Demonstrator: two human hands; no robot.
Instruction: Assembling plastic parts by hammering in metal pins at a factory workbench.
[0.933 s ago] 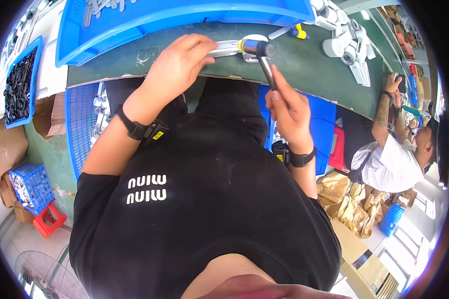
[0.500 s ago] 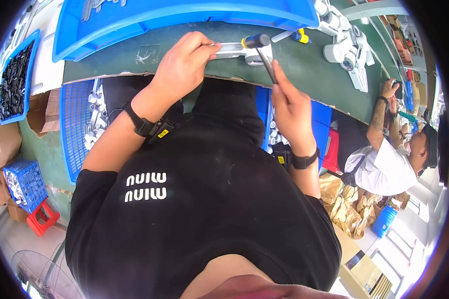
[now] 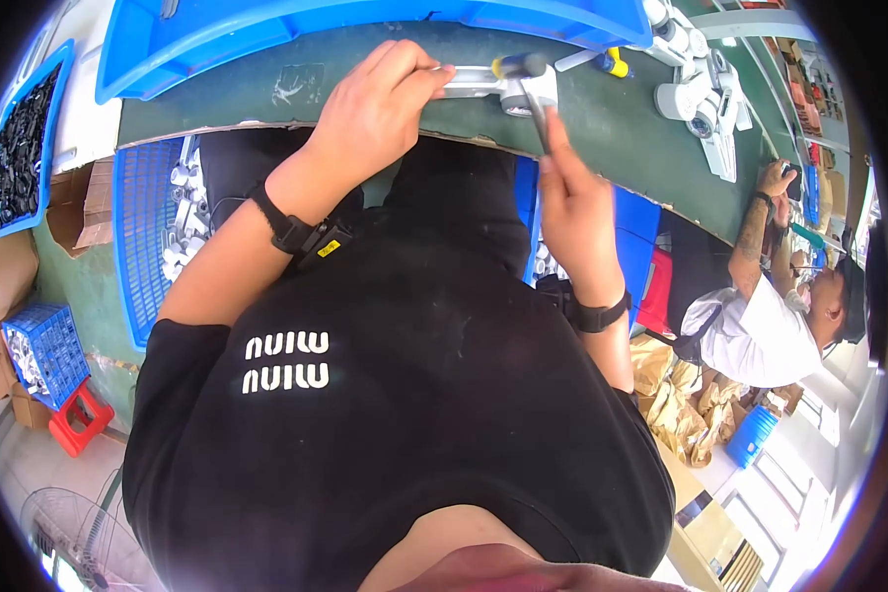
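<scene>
Pale grey, long, metal-looking part with a round end (image 3: 472, 86), lying on the green tabletop (image 3: 641, 128) beside the left hand (image 3: 378, 104).
That hand pinches the part's left end, seemingly to steady it; the right hand (image 3: 575, 202) grips the dark handle of a yellow-and-black-headed hammer (image 3: 520, 66), leaving its head free above the part. Compared with the earliest frame, both grips persist, but the head looks lifted, baring more of the round end.
</scene>
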